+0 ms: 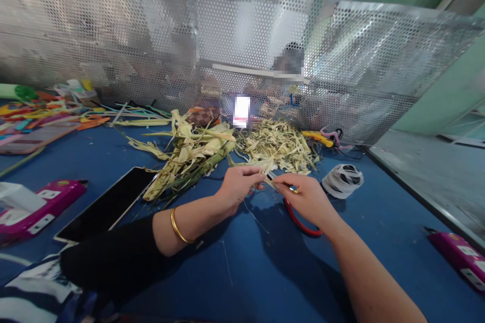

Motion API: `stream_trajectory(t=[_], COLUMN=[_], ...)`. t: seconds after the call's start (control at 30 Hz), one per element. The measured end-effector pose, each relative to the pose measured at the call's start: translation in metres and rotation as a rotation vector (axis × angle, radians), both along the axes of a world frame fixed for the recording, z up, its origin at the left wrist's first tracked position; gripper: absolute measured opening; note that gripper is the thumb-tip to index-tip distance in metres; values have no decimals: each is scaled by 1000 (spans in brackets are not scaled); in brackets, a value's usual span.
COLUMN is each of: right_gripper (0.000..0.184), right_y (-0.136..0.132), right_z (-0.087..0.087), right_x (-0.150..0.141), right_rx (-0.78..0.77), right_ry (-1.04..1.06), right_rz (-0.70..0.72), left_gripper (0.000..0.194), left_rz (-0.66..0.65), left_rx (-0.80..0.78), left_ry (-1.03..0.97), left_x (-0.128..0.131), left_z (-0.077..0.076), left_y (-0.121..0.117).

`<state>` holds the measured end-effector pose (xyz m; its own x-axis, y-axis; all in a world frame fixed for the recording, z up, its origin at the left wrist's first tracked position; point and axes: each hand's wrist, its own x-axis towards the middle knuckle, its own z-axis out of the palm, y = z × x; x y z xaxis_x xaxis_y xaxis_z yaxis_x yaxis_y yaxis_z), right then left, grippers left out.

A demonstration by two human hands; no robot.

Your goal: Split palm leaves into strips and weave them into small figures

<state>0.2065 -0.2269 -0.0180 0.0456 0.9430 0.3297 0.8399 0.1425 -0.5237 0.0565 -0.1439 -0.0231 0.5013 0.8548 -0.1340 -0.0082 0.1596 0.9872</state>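
Observation:
Between my two hands stretches a thin, pale strip of dried husk [269, 181]. My left hand [239, 185] pinches it from the left, fingers closed. From the other side my right hand [303, 196] grips it between thumb and fingertips. Red-handled scissors [303, 227] lie beneath my right hand, their blades mostly hidden. Just beyond my hands is a heap of shredded husk pieces [280, 144]. A bundle of long dried husks [193, 154] with green stalks lies left of it. Right of my right hand stands a roll of white cord or tape [343, 180].
A dark tablet [109, 204] and a magenta power strip [45, 209] lie at left. Another power strip [460, 257] is at right. A perforated metal screen [242, 35] closes off the back of the blue table [242, 272]. Colourful strips [49, 116] clutter the far left.

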Motion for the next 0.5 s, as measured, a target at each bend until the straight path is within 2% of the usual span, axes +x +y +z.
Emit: stream_trajectory(t=[0.13, 0.23, 0.4, 0.5], right_gripper=[22, 20, 21, 27], right_y=[-3, -3, -3, -2], right_z=[7, 11, 10, 7], right_x=[4, 5, -2, -6], right_rx=[-35, -55, -67, -65], right_ry=[141, 318, 774, 832], right_rz=[-71, -66, -13, 19], left_gripper=[19, 17, 13, 12], left_rz=[29, 8, -20, -17], left_rx=[-19, 9, -2, -47], left_ry=[-20, -37, -56, -51], left_x=[0, 0, -1, 0], left_z=[-2, -2, 1, 0], left_y=[2, 2, 1, 1])
